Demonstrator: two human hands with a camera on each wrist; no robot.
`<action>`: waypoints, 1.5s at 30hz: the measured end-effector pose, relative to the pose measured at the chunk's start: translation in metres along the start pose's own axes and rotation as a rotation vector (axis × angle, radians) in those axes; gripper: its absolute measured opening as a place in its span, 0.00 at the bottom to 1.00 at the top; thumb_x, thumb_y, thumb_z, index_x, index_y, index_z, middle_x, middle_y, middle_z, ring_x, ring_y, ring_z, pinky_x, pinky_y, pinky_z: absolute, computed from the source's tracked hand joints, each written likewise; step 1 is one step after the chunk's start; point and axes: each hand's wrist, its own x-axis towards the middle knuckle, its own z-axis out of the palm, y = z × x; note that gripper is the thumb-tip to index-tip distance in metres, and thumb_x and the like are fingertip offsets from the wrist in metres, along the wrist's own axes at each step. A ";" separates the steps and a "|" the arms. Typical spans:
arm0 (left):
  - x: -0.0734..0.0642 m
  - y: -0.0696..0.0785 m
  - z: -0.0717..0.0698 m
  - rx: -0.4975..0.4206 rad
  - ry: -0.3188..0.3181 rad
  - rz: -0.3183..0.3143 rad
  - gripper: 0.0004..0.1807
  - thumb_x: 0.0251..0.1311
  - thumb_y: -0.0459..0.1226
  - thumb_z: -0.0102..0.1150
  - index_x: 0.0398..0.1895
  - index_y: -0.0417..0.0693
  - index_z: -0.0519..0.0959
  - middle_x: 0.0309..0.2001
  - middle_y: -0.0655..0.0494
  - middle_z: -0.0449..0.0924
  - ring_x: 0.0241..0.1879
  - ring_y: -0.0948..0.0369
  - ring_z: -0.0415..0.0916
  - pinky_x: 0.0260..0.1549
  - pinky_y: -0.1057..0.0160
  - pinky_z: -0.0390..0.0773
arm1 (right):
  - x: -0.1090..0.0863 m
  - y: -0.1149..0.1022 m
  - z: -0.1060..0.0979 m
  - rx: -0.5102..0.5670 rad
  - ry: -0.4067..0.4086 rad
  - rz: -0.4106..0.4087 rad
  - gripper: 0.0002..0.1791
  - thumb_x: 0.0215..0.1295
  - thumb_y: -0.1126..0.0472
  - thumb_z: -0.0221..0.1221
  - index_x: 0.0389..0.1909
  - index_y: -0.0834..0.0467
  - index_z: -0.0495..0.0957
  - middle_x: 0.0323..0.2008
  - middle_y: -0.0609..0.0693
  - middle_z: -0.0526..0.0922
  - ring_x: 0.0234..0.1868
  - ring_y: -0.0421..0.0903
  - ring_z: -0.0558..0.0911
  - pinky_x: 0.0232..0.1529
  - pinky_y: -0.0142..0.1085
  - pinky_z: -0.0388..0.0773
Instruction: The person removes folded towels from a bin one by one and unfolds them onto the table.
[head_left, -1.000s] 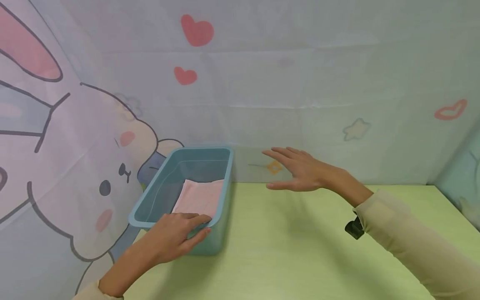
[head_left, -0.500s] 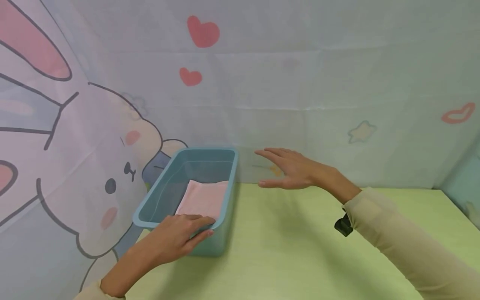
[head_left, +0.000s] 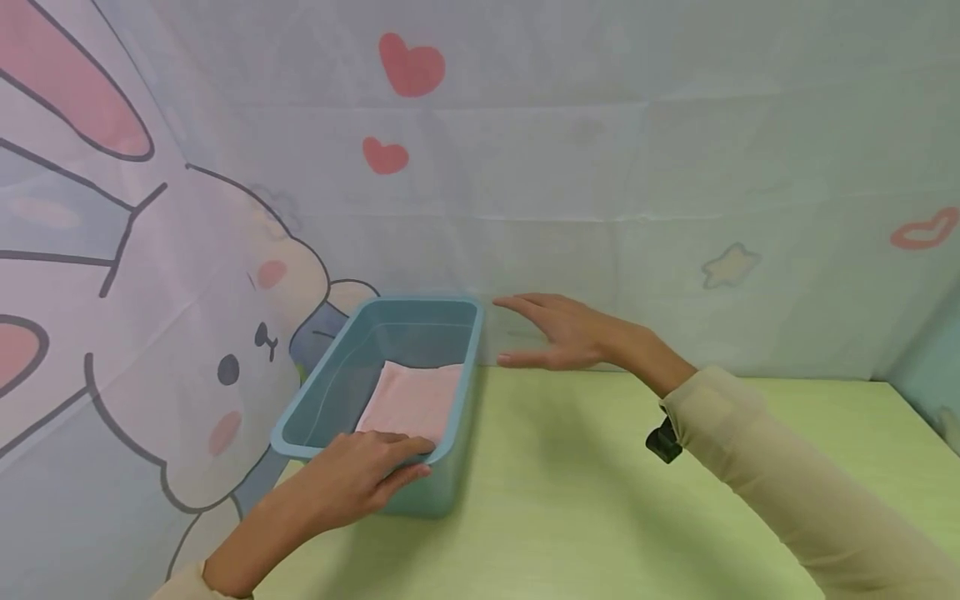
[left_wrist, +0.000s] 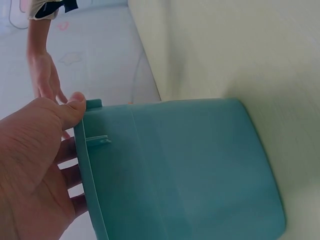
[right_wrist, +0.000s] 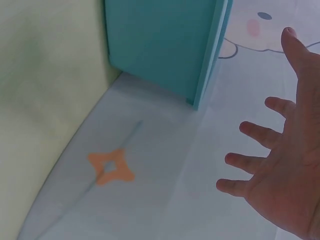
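on the left part of the green table, the blue-green bin stands upright beside the printed backdrop, with the pink cloth lying inside it. at the bin's near end, close to the right corner, the left hand grips the rim, fingers clamped over the inner side and thumb on the outer side. near the bin's far right corner, but apart from it, the right hand is held raised, fingers extended and spread, thumb well apart from them.
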 end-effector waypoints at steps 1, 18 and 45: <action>0.000 0.000 0.000 0.000 -0.002 0.000 0.13 0.77 0.44 0.58 0.57 0.53 0.81 0.44 0.64 0.86 0.36 0.69 0.80 0.30 0.62 0.80 | 0.002 -0.001 0.000 -0.001 0.002 -0.005 0.50 0.68 0.24 0.53 0.84 0.41 0.50 0.80 0.47 0.56 0.80 0.51 0.57 0.76 0.53 0.55; 0.001 0.013 -0.005 -0.055 -0.079 -0.039 0.16 0.78 0.47 0.54 0.61 0.53 0.81 0.46 0.65 0.86 0.39 0.69 0.82 0.32 0.60 0.82 | 0.032 -0.030 -0.007 0.023 -0.054 -0.075 0.49 0.69 0.27 0.54 0.83 0.46 0.53 0.79 0.51 0.60 0.79 0.53 0.59 0.75 0.53 0.57; 0.003 0.038 -0.002 -0.068 -0.121 -0.015 0.14 0.77 0.46 0.57 0.58 0.52 0.81 0.42 0.68 0.83 0.36 0.71 0.78 0.38 0.62 0.81 | 0.080 -0.059 0.002 0.056 -0.181 -0.104 0.46 0.72 0.33 0.57 0.81 0.53 0.57 0.78 0.51 0.62 0.78 0.49 0.61 0.75 0.47 0.59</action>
